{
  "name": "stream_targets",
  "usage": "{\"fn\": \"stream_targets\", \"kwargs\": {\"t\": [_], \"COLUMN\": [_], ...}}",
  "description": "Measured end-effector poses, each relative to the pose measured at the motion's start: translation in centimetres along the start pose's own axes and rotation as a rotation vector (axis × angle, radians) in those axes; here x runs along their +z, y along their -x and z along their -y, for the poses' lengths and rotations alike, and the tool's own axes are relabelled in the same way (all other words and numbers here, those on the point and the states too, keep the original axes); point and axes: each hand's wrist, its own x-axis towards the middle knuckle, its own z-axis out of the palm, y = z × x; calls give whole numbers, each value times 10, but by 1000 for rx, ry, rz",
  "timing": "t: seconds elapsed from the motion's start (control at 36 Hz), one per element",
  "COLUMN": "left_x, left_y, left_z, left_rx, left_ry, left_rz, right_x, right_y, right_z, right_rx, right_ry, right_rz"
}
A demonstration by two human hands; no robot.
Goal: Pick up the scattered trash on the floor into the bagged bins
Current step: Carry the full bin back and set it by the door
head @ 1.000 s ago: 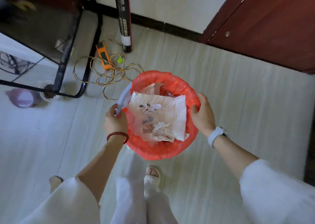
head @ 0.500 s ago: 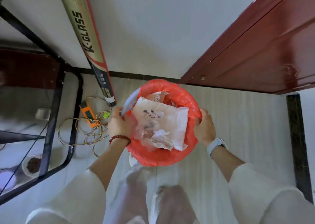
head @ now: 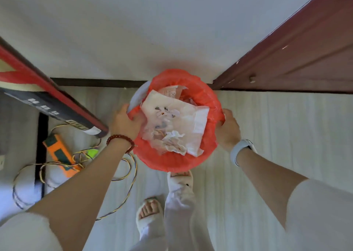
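Both hands grip one bin from opposite sides. Curled over the near-left edge, the left hand (head: 125,124) pinches the red bag (head: 206,95) against the pale bin rim (head: 136,97), a red bead bracelet (head: 122,140) on its wrist. Opposite, the right hand (head: 227,130) closes its fingers on the bag-covered right edge, with a white watch (head: 241,149) on that wrist. Well apart from each other, the hands have the bin's full width between them.

Inside the bin (head: 177,158) trash is piled to the rim: a white printed plastic wrapper (head: 183,117) lies on top, crumpled paper (head: 174,141) sits on its near side, and a receipt-like slip (head: 170,92) shows at the far edge.

Below the bin are the person's white trouser legs and a sandalled foot (head: 150,212) on the pale floor (head: 277,126). To the left, an orange tool (head: 59,153) lies in a tangle of yellow and blue wire (head: 131,176), near a black frame leg (head: 41,136). A long red-and-black board (head: 57,107) leans in from the left. A white wall (head: 152,30) with a dark skirting stands behind the bin, and a dark red door (head: 296,59) is at the right.
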Motion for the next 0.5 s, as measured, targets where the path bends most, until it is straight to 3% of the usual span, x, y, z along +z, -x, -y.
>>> {"fn": "stream_targets", "kwargs": {"t": [0.17,0.5], "left_x": [22,27], "left_y": [-35,-87], "left_z": [-1,-14], "left_rx": [-48,32], "left_ry": [101,161], "left_rz": [-11,-2], "right_x": [20,43], "right_y": [-34,-41], "right_z": [-8,2], "right_rx": [23,214], "right_ry": [-45,-227], "right_rz": [48,138]}}
